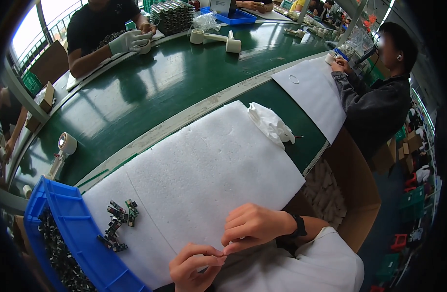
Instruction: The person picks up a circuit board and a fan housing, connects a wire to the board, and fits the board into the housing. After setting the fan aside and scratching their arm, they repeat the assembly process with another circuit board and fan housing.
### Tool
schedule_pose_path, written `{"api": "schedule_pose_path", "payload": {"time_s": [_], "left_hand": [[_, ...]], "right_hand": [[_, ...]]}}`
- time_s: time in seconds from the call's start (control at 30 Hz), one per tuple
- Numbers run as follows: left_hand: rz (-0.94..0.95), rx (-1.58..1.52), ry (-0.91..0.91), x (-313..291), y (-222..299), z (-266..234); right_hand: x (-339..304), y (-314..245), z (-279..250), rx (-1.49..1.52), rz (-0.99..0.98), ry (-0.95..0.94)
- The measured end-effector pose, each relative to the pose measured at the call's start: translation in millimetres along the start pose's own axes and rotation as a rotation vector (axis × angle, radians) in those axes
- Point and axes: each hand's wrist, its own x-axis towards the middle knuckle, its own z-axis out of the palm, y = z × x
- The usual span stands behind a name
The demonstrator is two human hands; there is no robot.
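Both of my hands meet at the near edge of a white foam sheet (199,160). My left hand (192,267) has its thumb and fingertips pinched together, and anything between them is too small to make out. Fingertip to fingertip with it, my right hand (252,226) is closed in a pinch too, with a dark band on the wrist. On the left part of the sheet lies a loose cluster of small circuit boards (117,224), dark and green. Beside them stands a blue plastic bin (80,228) holding a heap of similar small dark parts.
A crumpled white cloth (269,124) lies at the sheet's far right corner. An open cardboard box (359,194) with pale pieces stands to my right. Beyond runs a green conveyor belt (184,82) carrying white handheld devices (67,143). Co-workers sit across it and at the right (379,92).
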Motion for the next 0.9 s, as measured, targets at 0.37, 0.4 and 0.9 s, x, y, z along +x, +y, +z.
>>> {"api": "schedule_pose_path", "payload": {"time_s": [0.37,0.4,0.9], "left_hand": [[0.019,0.126,0.130,2.5,-2.1,7.7],[-0.013,0.074,0.108,2.2,-2.2,6.0],[0.028,0.164,0.110,-3.4,-9.8,4.7]], "right_hand": [[-0.3,3.0,0.7,-0.081,-0.001,0.021],[0.8,3.1,-0.1,-0.083,-0.006,0.019],[0.9,0.4,1.2,-0.077,-0.004,0.010]]}}
